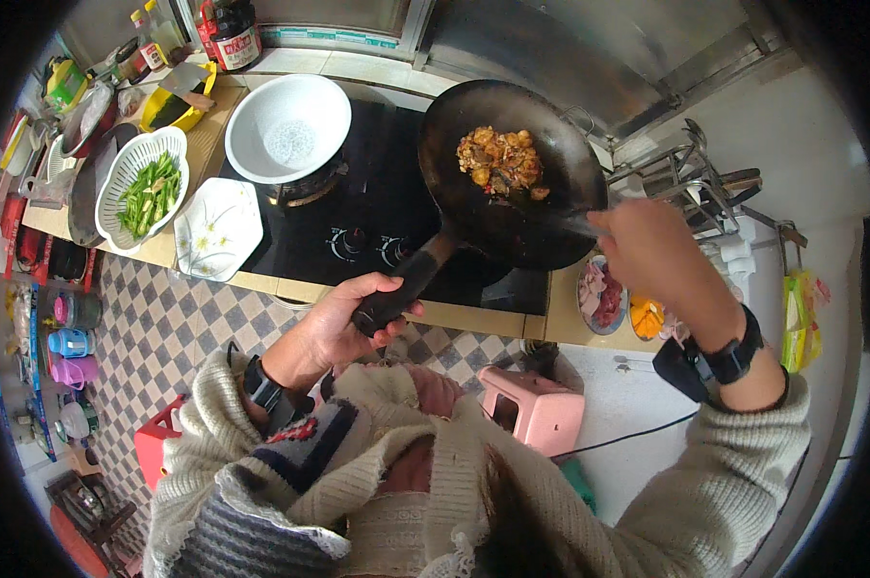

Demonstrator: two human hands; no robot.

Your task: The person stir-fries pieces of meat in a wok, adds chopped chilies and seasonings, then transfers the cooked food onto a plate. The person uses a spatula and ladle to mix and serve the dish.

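My left hand (341, 318) is wrapped around the black handle (406, 285) of a dark wok (565, 144). The wok is tilted over the right side of the cooktop, and browned, chopped food (503, 162) sits in a heap on its far side. Over the wok's right rim, my right hand (640, 246) grips a cooking utensil (575, 222). Only a blurred stretch of that utensil shows, and its working end cannot be made out. Left of the wok, a white bowl (290, 130) with a wet-looking bottom rests over the other burner.
A white strainer basket (182, 155) of cut green vegetables and a floral plate (222, 249) lie at the left. On the right are a dish of raw meat (599, 300), orange slices (646, 318) and a metal utensil rack (684, 173). A pink stool (536, 412) stands below.
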